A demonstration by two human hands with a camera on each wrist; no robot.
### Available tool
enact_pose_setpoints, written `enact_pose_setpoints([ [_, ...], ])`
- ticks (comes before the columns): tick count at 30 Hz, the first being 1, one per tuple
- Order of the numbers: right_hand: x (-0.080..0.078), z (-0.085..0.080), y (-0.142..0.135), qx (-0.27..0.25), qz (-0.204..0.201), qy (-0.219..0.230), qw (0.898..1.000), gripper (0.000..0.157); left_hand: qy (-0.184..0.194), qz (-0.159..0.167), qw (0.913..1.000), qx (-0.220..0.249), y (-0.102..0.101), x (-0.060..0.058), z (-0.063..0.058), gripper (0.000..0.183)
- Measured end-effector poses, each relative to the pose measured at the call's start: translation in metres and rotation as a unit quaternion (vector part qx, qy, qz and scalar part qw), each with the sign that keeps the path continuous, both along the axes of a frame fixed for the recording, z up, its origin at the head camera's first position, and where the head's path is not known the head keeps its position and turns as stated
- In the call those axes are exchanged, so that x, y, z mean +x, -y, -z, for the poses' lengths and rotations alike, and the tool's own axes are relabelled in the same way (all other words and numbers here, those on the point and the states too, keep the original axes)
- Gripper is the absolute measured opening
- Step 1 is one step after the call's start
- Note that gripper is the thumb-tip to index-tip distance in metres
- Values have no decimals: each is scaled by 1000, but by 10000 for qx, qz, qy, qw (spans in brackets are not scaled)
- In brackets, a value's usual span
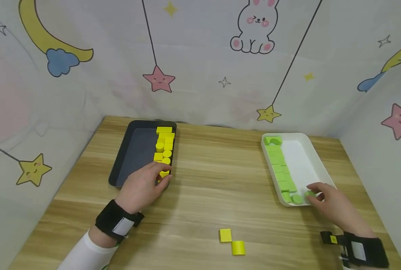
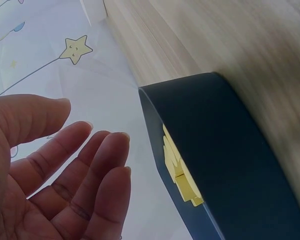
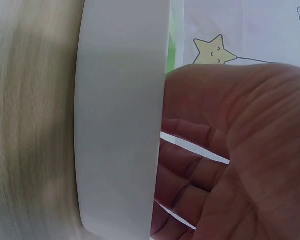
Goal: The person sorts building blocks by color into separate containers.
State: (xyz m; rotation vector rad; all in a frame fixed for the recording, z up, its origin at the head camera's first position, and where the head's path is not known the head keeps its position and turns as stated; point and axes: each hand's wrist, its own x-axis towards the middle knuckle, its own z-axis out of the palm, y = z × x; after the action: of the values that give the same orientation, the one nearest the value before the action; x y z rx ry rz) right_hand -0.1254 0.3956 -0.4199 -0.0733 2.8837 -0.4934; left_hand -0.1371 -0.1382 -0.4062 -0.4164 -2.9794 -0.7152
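My left hand (image 1: 143,187) hangs over the near right corner of the dark grey tray (image 1: 131,150). In the left wrist view its fingers (image 2: 112,195) are relaxed and apart from the thumb, with nothing between them. Yellow blocks (image 1: 164,137) line that tray's right side, the nearest ones partly hidden by the hand. At the near edge of the white tray (image 1: 299,150), my right hand (image 1: 335,206) pinches a green round block (image 1: 310,194) between thumb and fingers. Other green blocks (image 1: 278,161) run down the tray's left side, and another green round block (image 1: 296,199) sits beside the pinched one.
A yellow cube (image 1: 225,235) and a yellow half-round block (image 1: 238,248) lie on the wooden table (image 1: 217,168) near its front, between the hands. Behind the table hangs a white cloth (image 1: 200,101) printed with stars and a rabbit; more cloth stands at both sides.
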Motion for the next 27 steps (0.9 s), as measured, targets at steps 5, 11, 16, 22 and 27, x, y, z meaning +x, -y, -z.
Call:
enact_pose_setpoints([
  [5,-3,-1,3,85,68,279,9996,36,48,-25,10000,-28,0,-1,-1,31],
  [11,0,-9,7,65,38,111,9999,37,89,64,9999,-39,-3,-2,0,31],
  [16,6,-20,14,72,-18,-144,9999,40,3,148,9999,-27,-5,-1,2,29],
  [22,19,-27,27,-48,-118,-541,9985,38,-97,301,9995,-10,-12,3,6,27],
  [27,33,-20,48,-506,-414,-1132,9914,28,12,932,9956,45,-36,15,10,24],
])
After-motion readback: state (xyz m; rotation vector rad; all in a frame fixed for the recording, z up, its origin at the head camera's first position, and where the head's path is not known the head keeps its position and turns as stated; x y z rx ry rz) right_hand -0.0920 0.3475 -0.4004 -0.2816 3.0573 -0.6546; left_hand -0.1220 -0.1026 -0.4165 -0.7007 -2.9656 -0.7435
